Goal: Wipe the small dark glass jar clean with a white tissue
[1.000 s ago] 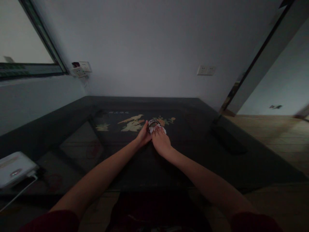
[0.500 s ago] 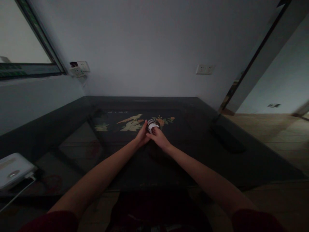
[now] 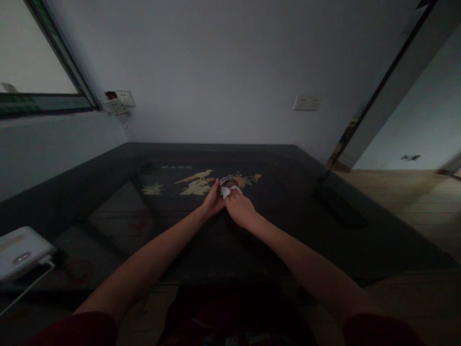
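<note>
My left hand [image 3: 213,200] is closed around the left side of a small round object with a shiny, dark patterned rim [image 3: 227,179]. Its kind is hard to make out in the dim light. In my right hand [image 3: 239,207] is a white tissue or cloth [image 3: 225,191], pinched by the fingers and pressed against the near right part of the round object. Both hands meet over the middle of a dark glossy table [image 3: 230,250]. The fingertips of the right hand are partly hidden by the tissue.
A white box-shaped device [image 3: 25,250] with a white cable [image 3: 27,290] sits at the table's left edge. A dark elongated object [image 3: 340,206] lies on the right. Behind the table, the wall carries sockets [image 3: 307,103]. A bird and flower picture [image 3: 196,183] decorates the tabletop.
My right hand has shifted slightly right and turned, bringing the tissue from the object's middle toward its near right side. My left hand keeps its place.
</note>
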`<state>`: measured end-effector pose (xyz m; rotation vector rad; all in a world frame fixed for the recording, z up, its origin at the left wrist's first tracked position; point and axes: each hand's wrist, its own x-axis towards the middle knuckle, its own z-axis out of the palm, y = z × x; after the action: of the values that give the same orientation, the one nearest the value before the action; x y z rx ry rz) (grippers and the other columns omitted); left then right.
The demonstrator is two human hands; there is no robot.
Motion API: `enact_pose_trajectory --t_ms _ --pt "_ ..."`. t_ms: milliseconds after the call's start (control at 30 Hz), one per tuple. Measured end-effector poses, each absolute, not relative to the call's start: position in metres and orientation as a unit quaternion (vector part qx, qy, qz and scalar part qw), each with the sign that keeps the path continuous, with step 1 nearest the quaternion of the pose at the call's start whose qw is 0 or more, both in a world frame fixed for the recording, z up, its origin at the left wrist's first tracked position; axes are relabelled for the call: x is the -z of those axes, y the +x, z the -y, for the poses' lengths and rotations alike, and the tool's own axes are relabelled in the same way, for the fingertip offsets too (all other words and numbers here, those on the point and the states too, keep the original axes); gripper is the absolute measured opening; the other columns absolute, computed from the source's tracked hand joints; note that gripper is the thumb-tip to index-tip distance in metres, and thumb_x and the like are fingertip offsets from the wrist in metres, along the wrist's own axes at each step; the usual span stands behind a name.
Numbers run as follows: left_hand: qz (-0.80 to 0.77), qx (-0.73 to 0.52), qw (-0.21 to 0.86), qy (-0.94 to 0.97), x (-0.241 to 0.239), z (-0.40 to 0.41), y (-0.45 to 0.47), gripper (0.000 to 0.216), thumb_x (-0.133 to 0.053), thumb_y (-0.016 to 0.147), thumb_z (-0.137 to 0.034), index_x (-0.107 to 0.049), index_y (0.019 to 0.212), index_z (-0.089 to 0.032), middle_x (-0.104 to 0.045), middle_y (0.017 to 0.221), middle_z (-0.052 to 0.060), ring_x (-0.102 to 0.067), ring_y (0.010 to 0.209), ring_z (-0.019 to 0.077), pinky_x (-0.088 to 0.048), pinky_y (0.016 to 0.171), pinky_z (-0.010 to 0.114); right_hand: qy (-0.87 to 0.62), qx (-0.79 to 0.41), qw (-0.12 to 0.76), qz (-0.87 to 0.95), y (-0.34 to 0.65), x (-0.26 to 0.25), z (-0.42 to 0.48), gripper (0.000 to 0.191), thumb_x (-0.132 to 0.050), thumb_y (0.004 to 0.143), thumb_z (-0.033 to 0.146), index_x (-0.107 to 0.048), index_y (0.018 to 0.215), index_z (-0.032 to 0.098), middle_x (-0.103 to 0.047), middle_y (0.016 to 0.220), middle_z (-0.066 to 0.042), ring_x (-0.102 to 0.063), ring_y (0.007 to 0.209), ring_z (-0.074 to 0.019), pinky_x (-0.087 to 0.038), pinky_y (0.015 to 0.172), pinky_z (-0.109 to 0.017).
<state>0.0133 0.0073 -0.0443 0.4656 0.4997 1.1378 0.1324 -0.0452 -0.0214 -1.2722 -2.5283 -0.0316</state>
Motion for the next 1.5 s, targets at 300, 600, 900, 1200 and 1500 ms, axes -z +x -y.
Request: enact_pose_trajectory --t_ms 300,600,900,1200,1500 --pt "-0.233 -0.53 0.784 0.222 0.043 -0.006 0.016 0.049 -0.032 0.099 -0.042 -0.061 0.121 -0.008 -0.073 0.099 0.013 -0.067 0.1 0.023 -0.045 0.1 0.035 -0.482 0.023 0.178 0.857 0.122 0.034 0.044 0.042 -0.036 0.087 0.002 -0.052 0.125 -0.007 -0.052 0.135 -0.031 -0.047 0.132 -0.0305 -0.024 0.116 -0.047" --pt "-0.244 -0.537 0.773 0.235 0.043 -0.003 0.015 0.048 -0.036 0.097 -0.045 -0.064 0.116 -0.009 -0.073 0.096 0.012 -0.068 0.095 0.0232 -0.048 0.095 0.035 -0.46 -0.114 0.274 0.837 0.124 0.03 0.035 0.02 -0.047 0.086 0.014 -0.059 0.102 0.009 -0.07 0.095 -0.012 -0.066 0.082 -0.0201 -0.051 0.072 -0.029" --pt "-0.253 -0.541 0.769 0.227 0.048 -0.008 0.015 0.049 -0.035 0.098 -0.045 -0.065 0.11 -0.009 -0.073 0.09 0.011 -0.069 0.092 0.0224 -0.048 0.095 0.035 -0.435 -0.135 0.259 0.852 0.124 0.031 0.031 0.022 -0.047 0.088 0.016 -0.055 0.107 0.01 -0.069 0.102 -0.011 -0.065 0.088 -0.0176 -0.049 0.076 -0.027" --pt "-0.234 -0.526 0.785 0.228 0.048 -0.01 0.01 0.049 -0.033 0.098 -0.046 -0.067 0.105 -0.011 -0.073 0.09 0.011 -0.067 0.099 0.0229 -0.045 0.098 0.036 -0.431 -0.014 0.156 0.889 0.134 0.016 0.04 0.03 -0.043 0.088 0.004 -0.06 0.113 0.006 -0.063 0.121 -0.022 -0.055 0.121 -0.0254 -0.033 0.11 -0.038" --pt "-0.236 -0.53 0.784 0.223 0.048 -0.01 0.011 0.048 -0.032 0.099 -0.042 -0.066 0.101 -0.009 -0.072 0.091 0.011 -0.065 0.103 0.0215 -0.042 0.102 0.033 -0.46 -0.022 0.186 0.868 0.126 0.025 0.041 0.039 -0.037 0.087 0.002 -0.053 0.122 -0.003 -0.056 0.13 -0.028 -0.049 0.128 -0.0279 -0.024 0.115 -0.043"
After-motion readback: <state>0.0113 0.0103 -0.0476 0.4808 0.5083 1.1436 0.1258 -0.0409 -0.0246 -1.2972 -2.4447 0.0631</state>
